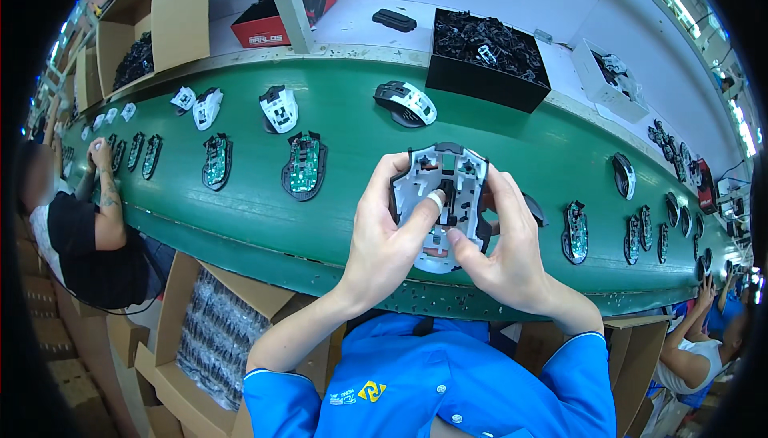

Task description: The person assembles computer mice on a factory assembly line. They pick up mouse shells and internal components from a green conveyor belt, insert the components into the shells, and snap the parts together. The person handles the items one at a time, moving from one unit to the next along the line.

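Note:
A white and black computer mouse shell [470,184] is held up over the green belt, its ribbed inner side facing me. My left hand [382,240] grips its left edge, the thumb, with a white band round it, pressing on the black part in the middle. Around the right edge curl the fingers of my right hand [512,248], and that thumb rests low on the inside. Both hands are closed on the shell. Behind my right hand a dark piece [534,209] lies partly hidden. An assembled white and black mouse [406,104] sits just beyond the shell.
Mouse bases with green circuit boards [305,164] and white shells [279,108] lie along the green belt [344,94]. A black box [490,88] of small dark parts stands at the back. Co-workers sit at left [88,234] and right [694,358]. An open carton [188,390] is below left.

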A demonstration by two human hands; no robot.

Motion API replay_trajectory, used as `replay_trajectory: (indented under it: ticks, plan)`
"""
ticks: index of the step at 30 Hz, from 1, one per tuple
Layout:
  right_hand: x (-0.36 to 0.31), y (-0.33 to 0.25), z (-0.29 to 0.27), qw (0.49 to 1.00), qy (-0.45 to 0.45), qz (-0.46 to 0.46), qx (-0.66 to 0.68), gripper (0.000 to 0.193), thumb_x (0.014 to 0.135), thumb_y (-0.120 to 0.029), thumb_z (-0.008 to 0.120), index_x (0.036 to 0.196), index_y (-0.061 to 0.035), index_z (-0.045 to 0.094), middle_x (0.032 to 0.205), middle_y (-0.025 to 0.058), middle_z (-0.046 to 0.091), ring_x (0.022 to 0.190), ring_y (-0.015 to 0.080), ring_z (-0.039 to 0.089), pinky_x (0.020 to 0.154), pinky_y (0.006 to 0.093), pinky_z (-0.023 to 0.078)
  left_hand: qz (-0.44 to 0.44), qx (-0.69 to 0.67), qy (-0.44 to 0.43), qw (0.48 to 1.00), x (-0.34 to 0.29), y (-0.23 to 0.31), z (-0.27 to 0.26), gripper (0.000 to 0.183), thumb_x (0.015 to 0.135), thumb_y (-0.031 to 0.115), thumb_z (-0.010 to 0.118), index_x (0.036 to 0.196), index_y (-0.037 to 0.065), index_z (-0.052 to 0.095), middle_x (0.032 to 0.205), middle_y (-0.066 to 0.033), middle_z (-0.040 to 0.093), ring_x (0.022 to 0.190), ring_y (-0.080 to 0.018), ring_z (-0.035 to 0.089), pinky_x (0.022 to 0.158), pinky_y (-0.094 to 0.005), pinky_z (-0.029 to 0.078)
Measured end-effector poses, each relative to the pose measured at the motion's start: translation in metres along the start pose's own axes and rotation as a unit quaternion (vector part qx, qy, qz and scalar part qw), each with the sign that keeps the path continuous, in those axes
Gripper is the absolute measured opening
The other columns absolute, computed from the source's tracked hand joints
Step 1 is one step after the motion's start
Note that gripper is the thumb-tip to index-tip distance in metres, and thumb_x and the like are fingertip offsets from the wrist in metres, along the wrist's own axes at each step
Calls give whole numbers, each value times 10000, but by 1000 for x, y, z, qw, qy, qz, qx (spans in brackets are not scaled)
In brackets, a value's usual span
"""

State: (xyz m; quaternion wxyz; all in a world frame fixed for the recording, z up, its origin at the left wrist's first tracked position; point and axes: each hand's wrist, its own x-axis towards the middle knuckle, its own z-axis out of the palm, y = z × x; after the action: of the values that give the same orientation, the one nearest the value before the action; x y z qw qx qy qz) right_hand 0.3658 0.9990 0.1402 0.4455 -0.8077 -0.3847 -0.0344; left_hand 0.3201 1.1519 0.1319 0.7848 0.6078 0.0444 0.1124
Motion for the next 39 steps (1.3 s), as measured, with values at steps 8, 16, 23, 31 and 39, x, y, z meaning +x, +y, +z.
replay_trajectory:
  ticks: [8,16,23,31,39]
  plan:
    - [3,-1,9,998,58,18,-2,697,695,4,655,1337,18,384,926,117,528,735,194,558,549,287,467,93,92,28,991,-3,-7,2,282,814,-18,580,1088,11,521,993,-98,547,821,-147,580,634,-264,480]
    - [4,7,7,996,75,25,32,652,687,9,678,1297,-9,449,1003,107,556,786,168,580,637,265,485,69,88,-22,994,-5,-6,-5,422,783,6,607,1184,-24,481,1025,-143,546,832,-203,603,668,-309,500]
    - [7,2,6,985,62,80,143,668,704,41,665,1323,-12,422,1084,90,559,924,120,589,754,250,489,119,212,-23,970,-16,-6,-8,515,748,28,605,1225,-58,431,905,-194,589,749,-266,645,651,-339,513]
    - [6,-4,10,990,58,75,106,553,697,11,681,1203,8,456,983,73,579,846,113,584,693,242,484,142,228,-9,963,-15,-6,-10,427,783,1,573,1182,-53,431,839,-198,603,716,-285,648,628,-360,513]
    - [3,-1,21,985,77,82,134,544,687,13,688,1165,10,430,901,69,574,781,120,578,657,247,476,115,217,-18,969,-19,-2,-13,425,793,-7,562,1190,-52,415,863,-208,603,735,-300,649,633,-367,511]
